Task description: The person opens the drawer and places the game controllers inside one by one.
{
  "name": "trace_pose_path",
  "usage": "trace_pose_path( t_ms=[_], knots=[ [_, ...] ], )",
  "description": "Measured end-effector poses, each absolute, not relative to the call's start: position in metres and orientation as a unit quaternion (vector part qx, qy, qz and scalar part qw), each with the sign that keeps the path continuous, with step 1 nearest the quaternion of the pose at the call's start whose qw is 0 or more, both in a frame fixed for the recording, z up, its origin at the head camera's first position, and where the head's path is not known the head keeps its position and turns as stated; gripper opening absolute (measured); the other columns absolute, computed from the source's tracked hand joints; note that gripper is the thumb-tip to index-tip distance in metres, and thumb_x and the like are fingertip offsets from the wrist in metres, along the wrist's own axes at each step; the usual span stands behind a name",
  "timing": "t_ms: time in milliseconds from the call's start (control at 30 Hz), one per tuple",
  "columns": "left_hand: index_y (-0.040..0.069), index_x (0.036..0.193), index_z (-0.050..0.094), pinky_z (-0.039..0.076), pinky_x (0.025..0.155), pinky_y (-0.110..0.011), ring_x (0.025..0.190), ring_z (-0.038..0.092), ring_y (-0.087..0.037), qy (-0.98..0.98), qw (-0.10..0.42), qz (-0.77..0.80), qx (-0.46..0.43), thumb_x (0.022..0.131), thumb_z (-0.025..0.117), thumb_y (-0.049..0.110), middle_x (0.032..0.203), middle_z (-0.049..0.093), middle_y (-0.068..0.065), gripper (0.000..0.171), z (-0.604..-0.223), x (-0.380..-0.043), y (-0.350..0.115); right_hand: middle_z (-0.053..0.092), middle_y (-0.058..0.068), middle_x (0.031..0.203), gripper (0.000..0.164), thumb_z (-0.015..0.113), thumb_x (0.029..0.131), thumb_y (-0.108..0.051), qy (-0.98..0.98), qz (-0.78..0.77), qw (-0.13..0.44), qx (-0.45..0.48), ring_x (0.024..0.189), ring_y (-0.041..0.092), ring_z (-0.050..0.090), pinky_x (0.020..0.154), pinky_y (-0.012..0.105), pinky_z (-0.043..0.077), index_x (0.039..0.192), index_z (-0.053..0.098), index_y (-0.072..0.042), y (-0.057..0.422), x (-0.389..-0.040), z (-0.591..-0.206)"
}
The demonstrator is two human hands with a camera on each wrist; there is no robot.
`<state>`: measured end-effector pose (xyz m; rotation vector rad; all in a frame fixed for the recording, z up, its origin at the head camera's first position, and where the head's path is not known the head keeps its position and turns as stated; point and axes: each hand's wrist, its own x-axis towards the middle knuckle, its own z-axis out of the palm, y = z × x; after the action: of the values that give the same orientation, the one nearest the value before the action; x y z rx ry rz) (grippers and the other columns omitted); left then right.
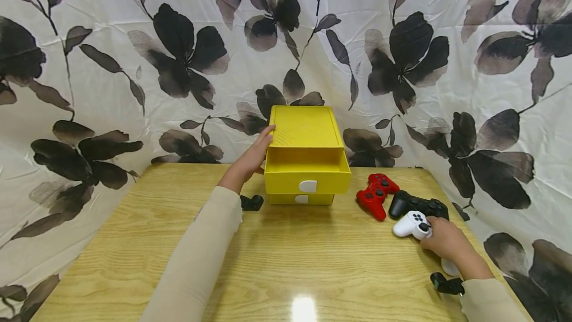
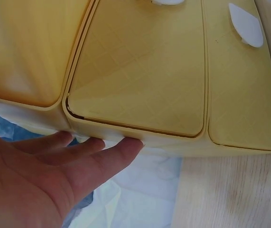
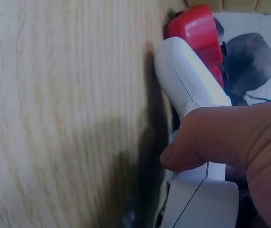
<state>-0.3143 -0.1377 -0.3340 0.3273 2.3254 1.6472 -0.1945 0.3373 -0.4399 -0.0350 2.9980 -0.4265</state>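
Resting against the left side of the yellow drawer unit (image 1: 306,125), the left hand (image 1: 250,158) keeps its fingers pretty much straight, touching the plastic rather than wrapping round it. My guess is that's to steady the box, since the upper drawer (image 1: 283,183) sticks out toward the person and probably makes it a bit front-heavy. The lower drawer (image 1: 279,200) sits under that overhang, and both fronts have a white handle, presumably so they're easy to hook. Over to the right of the box and nearer the person, the right hand (image 1: 449,242) has a grip on the white controller (image 1: 407,224), with the thumb bent across it in the close-up; I can't make out the other fingers properly there. Holding it at that side seems handy, as one grip pokes out toward the box. Can't tell whether it's touching the tabletop (image 1: 290,252) or lifted a touch. The red controller (image 1: 375,195) lies closest to the box on its right, and the black controller (image 1: 417,205) is further right, just behind the white one. They're bunched within the right hand's reach, which looks pretty convenient with the other hand busy.
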Motion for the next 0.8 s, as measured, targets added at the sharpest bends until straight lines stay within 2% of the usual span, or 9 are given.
trace_pose_path(
  t_ms=[300, 567, 800],
  knots=[
    [0.042, 0.154, 0.004, 0.041, 0.097, -0.067, 0.142, 0.028, -0.046, 0.807, 0.144, 0.563, 0.108, 0.104, 0.021, 0.050, 0.164, 0.003, -0.004, 0.053, -0.318, -0.299, -0.135, 0.062, 0.033, 0.109, 0.065, 0.072, 0.067, -0.013, 0.988, -0.149, 0.028, -0.034, 0.093, 0.041, 0.060, 0.083, 0.057, 0.048, 0.120, 0.052, 0.019, 0.336, -0.192, -0.430],
    [0.043, 0.153, 0.004, 0.041, 0.097, -0.067, 0.142, 0.028, -0.045, 0.804, 0.143, 0.567, 0.109, 0.104, 0.021, 0.051, 0.164, 0.003, -0.004, 0.053, -0.320, -0.300, -0.136, 0.060, 0.035, 0.112, 0.066, 0.074, 0.066, -0.012, 0.989, -0.134, -0.008, -0.058, 0.096, 0.045, 0.060, 0.082, 0.058, 0.048, 0.121, 0.053, 0.018, 0.325, -0.190, -0.417],
    [0.043, 0.153, 0.004, 0.040, 0.098, -0.068, 0.142, 0.027, -0.045, 0.803, 0.143, 0.568, 0.108, 0.104, 0.021, 0.050, 0.164, 0.003, -0.004, 0.052, -0.320, -0.300, -0.135, 0.064, 0.026, 0.101, 0.061, 0.076, 0.065, -0.013, 0.987, -0.129, -0.041, -0.090, 0.085, 0.035, 0.060, 0.072, 0.051, 0.049, 0.116, 0.058, 0.013, 0.320, -0.193, -0.407]
  ],
)
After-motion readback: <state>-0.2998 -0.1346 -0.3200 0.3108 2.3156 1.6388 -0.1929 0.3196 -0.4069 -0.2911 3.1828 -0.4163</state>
